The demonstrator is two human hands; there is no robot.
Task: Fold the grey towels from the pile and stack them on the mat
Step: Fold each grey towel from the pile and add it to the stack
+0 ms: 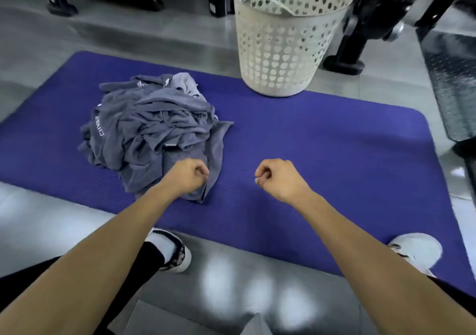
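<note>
I am at the very start of the job, as I judge it: the pile of grey towels (152, 131) sits crumpled on the purple mat (322, 154), out at about eleven o'clock from me, and I see no folded towel on the mat. My left hand (186, 176) is curled into a fist over the near corner of the pile, and it may be pinching that bottom edge of cloth, though I cannot tell from here whether the fingers actually have it. My right hand (279, 177) is curled too, fingers tucked together, holding nothing, above bare mat at twelve o'clock. The next move, I reckon, calls for taking one towel by its corners, lifting it free of the tangle and spreading it on the open stretch toward one and two o'clock. There is good room there; the white basket (286, 38) stands on the far edge at one o'clock and my shoes (171, 251) bracket the near edge at seven and four, so I would keep the fold between them
</note>
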